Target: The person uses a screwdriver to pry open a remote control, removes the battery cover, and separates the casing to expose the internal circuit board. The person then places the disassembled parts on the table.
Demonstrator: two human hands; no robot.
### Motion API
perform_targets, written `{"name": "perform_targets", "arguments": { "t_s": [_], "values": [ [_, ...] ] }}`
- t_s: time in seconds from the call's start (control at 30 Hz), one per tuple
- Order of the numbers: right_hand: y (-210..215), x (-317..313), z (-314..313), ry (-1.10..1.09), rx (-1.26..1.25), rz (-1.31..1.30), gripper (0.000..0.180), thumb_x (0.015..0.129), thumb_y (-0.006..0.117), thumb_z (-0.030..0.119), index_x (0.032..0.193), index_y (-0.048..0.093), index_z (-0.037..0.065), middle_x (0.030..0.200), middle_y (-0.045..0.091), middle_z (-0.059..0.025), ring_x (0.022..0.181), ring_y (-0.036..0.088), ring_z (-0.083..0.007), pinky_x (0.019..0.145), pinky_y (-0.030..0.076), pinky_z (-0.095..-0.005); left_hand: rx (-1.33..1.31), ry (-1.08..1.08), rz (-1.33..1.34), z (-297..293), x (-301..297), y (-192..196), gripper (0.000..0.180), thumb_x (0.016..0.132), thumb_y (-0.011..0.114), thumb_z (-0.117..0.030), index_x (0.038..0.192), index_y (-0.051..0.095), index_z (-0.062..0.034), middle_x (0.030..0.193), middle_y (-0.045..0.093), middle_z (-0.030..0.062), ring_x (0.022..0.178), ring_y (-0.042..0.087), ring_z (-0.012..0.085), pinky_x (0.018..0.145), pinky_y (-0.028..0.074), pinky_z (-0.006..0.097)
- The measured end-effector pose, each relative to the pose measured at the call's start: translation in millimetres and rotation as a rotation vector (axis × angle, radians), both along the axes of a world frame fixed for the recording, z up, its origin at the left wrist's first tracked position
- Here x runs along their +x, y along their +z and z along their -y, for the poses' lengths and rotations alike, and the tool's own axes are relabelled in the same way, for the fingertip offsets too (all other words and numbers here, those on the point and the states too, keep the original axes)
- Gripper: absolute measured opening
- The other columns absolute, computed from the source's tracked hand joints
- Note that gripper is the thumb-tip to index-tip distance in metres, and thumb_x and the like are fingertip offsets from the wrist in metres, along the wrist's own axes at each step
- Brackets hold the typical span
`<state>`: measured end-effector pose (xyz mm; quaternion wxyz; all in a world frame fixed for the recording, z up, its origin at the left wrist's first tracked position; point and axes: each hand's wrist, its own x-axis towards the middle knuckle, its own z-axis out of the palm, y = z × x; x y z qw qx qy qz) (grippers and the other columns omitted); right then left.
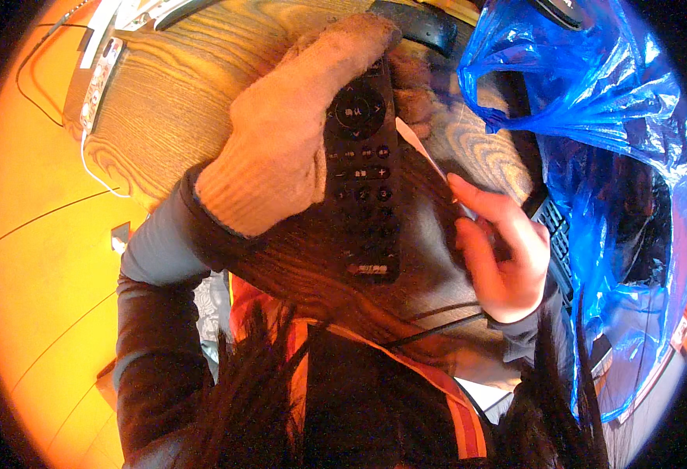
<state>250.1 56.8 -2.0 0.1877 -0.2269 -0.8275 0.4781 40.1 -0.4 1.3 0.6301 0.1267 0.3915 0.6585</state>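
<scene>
My left hand (277, 141) wears a fuzzy tan mitten or glove and is closed round the upper part of a black remote control (361, 203). The remote's button side faces up, with its lower end toward me. Beside its right edge, my bare right hand (507, 258) pinches a thin, pale strip or stick (421, 147) between thumb and fingers. The strip's far end comes close to the remote's side; whether they touch, I cannot tell. Another fuzzy brown patch (414, 98) shows just right of the remote's top.
A wood-grain table (179, 86) lies beneath. At the right hangs a crinkled blue plastic bag (586, 102), partly over a black keyboard (553, 230). A dark rounded object (421, 27) lies at the far edge. A white power strip (101, 82) with a cable sits at the left.
</scene>
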Motion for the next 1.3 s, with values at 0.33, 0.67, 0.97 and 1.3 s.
{"name": "perform_targets", "arguments": {
  "t_s": [0.33,0.67,0.97,1.3],
  "values": [
    [3,5,-4,0.05,0.279,0.11,0.036,0.074,0.062,-0.009,0.108,0.062,0.001,0.069,0.059,-0.0113,0.057,0.058,-0.0222,0.051,0.046,-0.0308,-0.036,-0.115,-0.25,-1,-2,-2,0.037,0.093,0.048,-0.029,0.117,0.051,-0.0011,0.097,0.062,0.0104,0.078,0.062,0.0194,0.068,0.054,0.032],
    [4,6,-11,0.084,-0.325,0.122,0.03,0.083,0.056,-0.005,0.112,0.06,0.002,0.067,0.058,-0.0064,0.051,0.053,-0.0115,0.047,0.041,-0.0258,-0.099,-0.14,-0.334,3,-3,5,0.032,0.092,0.05,-0.028,0.115,0.053,-0.0051,0.087,0.062,0.0065,0.071,0.062,0.0167,0.063,0.052,0.029],
    [5,5,-12,0.092,-1.079,-0.012,0.032,0.094,0.037,0.011,0.125,0.044,0.003,0.053,0.045,-0.0045,0.037,0.036,-0.0064,0.032,0.023,-0.0206,0.033,-0.1,-0.413,1,4,-1,0.028,0.092,0.05,-0.026,0.108,0.055,-0.0038,0.086,0.062,0.0075,0.071,0.06,0.0172,0.063,0.051,0.03],
    [-4,11,-7,-0.069,-0.443,-0.163,0.032,0.09,0.041,0.001,0.12,0.049,0.003,0.059,0.053,-0.0054,0.041,0.039,-0.0059,0.038,0.028,-0.0192,-0.058,-0.055,0.382,-6,-19,3,0.035,0.095,0.041,-0.032,0.104,0.051,0.0003,0.088,0.055,0.01,0.074,0.054,0.0221,0.068,0.049,0.037]
  ]
}}
